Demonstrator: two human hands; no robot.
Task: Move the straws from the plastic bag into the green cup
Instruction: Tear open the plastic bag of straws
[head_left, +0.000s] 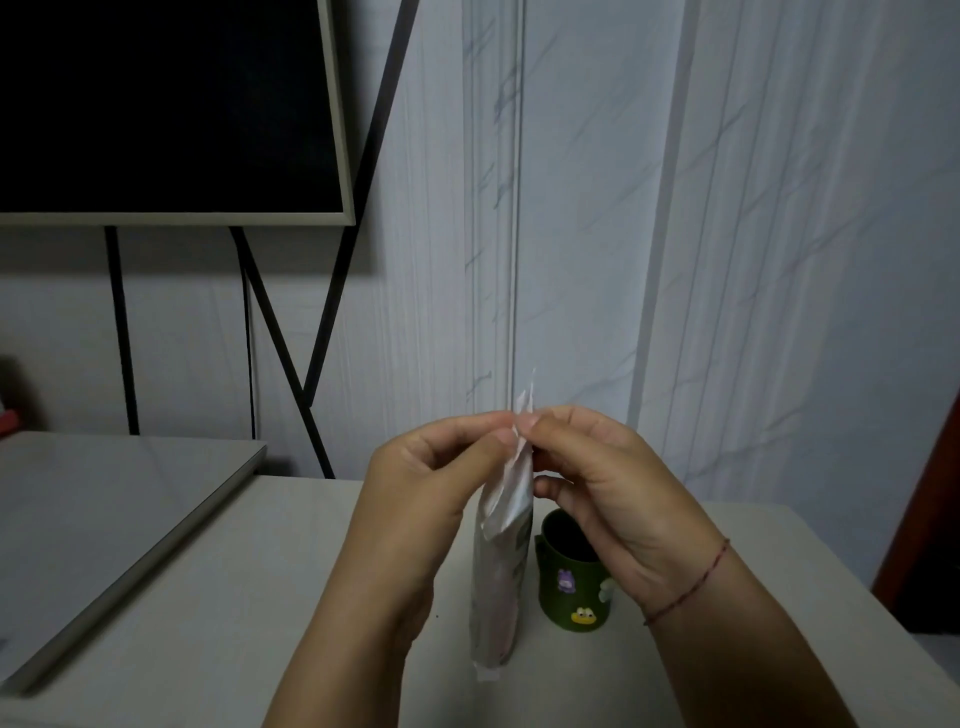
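Above the pale table (218, 597), both hands meet at the top of a plastic bag (501, 561). Bag hangs upright, long and narrow, its lower end near the tabletop; whether it touches, cannot tell. Straws (496, 608) show only as a faint pinkish bundle through the film.

Left hand (415, 483): thumb and forefinger pinch the bag's top edge from the left, other fingers loosely curled behind.

Right hand (597, 478): fingertips pinch the same top edge from the right, remaining fingers curled below it. A thin red string circles this wrist.

A crumpled tip of the bag pokes up between the two pinches.

Green cup (571, 582) stands upright on the table just right of the bag, partly behind the right hand, cartoon stickers on its side. Interior dark; contents cannot be made out.

Dark framed screen (166, 104) on black legs stands at back left.
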